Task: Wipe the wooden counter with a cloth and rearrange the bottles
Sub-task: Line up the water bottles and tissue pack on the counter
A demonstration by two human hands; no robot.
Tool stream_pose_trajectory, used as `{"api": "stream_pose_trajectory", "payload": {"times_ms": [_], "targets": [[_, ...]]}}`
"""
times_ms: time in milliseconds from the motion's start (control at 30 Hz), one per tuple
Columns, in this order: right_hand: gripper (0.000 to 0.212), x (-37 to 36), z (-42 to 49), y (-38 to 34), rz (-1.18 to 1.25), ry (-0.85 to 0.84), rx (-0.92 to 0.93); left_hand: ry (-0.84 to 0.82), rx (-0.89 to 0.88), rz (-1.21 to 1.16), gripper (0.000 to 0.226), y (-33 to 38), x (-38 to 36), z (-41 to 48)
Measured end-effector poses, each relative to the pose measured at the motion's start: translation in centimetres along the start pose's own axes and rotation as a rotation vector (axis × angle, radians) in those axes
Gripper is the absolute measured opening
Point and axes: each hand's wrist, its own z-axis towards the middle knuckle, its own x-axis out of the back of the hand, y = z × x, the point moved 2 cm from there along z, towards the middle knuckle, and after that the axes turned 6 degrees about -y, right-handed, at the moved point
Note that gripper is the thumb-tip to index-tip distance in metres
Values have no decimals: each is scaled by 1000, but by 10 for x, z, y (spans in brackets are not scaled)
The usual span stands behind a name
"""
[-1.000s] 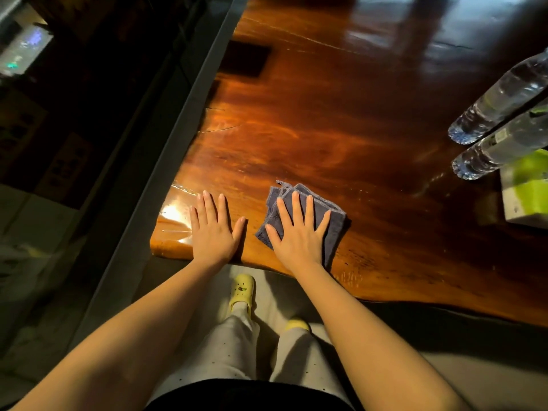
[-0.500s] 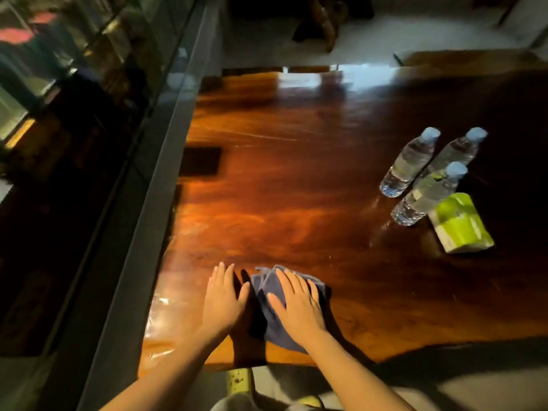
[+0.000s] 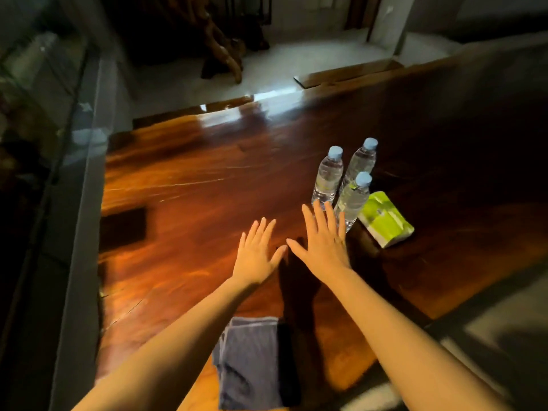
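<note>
Wooden counter (image 3: 184,203) lies bare left of bottles (image 3: 327,176).

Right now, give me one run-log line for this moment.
left hand open | right hand open, near bottles | cloth lying free on counter

Wooden counter (image 3: 184,203) bears cloth (image 3: 249,360), bottles (image 3: 347,182), packet (image 3: 385,222).

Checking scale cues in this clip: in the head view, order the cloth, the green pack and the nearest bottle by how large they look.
1. Cloth: largest by far, though it lies closest to the camera, which inflates it.
2 and 3. Green pack and nearest bottle: they look alike, and the right hand covers part of the bottle, so no ranking.
</note>
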Motion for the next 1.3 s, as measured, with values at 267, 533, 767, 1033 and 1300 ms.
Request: {"api": "stream_pose_trajectory", "payload": {"times_ms": [267, 533, 767, 1033, 1300], "targets": [[98, 59, 74, 97, 105, 157, -92, 81, 31, -216, 75, 79, 17, 113], [113, 18, 102, 153, 867, 14, -115, 57, 42, -357, 98, 108, 2, 203], [77, -20, 109, 159, 1066, 58, 1, -31, 105, -499, 107, 98, -20, 244], [51, -26, 110, 155, 1055, 185, -9, 64, 104, -594, 66, 106, -35, 241], [58, -30, 111, 137, 1053, 302, -116, 140, 118, -624, 64, 86, -15, 191]]}}
